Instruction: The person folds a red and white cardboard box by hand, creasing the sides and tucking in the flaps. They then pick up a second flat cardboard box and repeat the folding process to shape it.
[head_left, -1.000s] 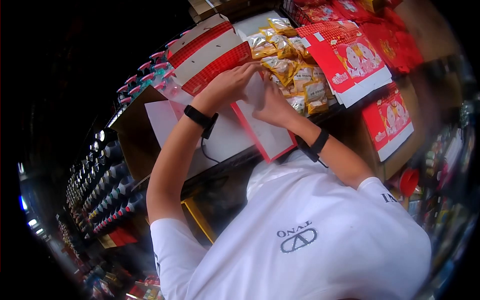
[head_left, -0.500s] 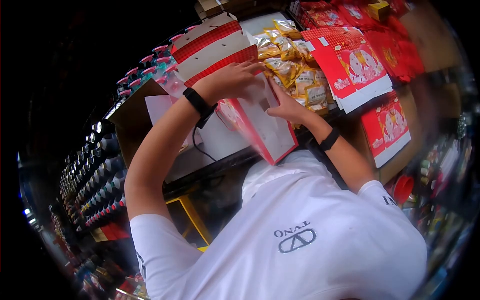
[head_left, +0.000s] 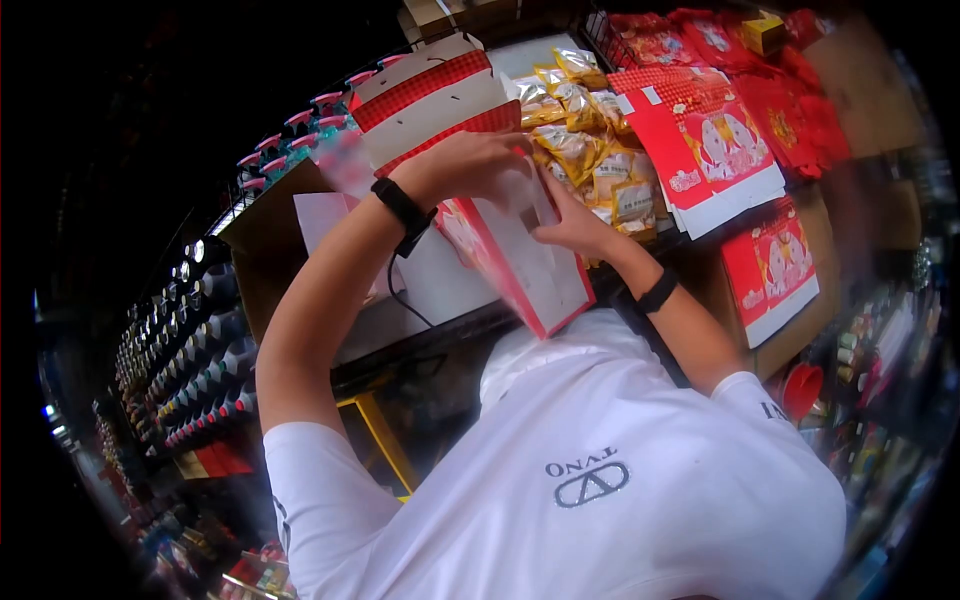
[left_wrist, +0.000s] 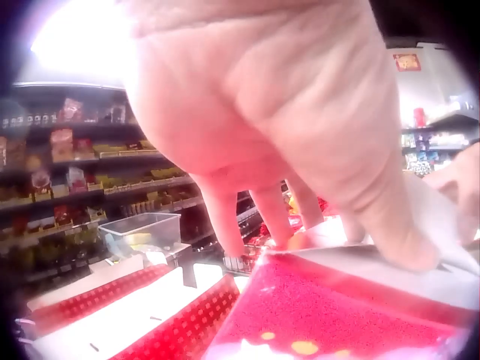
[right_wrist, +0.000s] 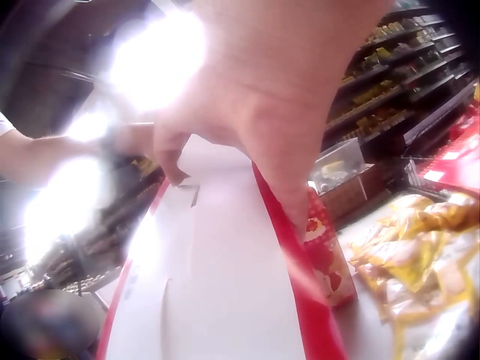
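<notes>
A red-and-white box (head_left: 545,275) stands upright before the person, its white side facing the body. My left hand (head_left: 465,165) is over its top; in the left wrist view, that hand's (left_wrist: 270,112) thumb lies on a white flap (left_wrist: 360,262) beside the pink-red face (left_wrist: 337,307). My right hand (head_left: 580,222) grips the box's upper right part. Seen from the right wrist, this hand (right_wrist: 262,97) spans the top of the white panel (right_wrist: 225,262), one finger along the red edge. Some fingertips are hidden.
Red-checked open cartons (head_left: 440,110) stand behind the box. To the right lie yellow-and-silver packets (head_left: 575,150) and flat red printed cartons (head_left: 715,140). Pink-topped bottles (head_left: 300,120) fill the left side. A black cable (head_left: 392,285) hangs over the table's front edge.
My right hand has shifted right and spread from its place close to the left hand. More of the white panel and printed face shows. The left hand has moved slightly left, staying at the top.
</notes>
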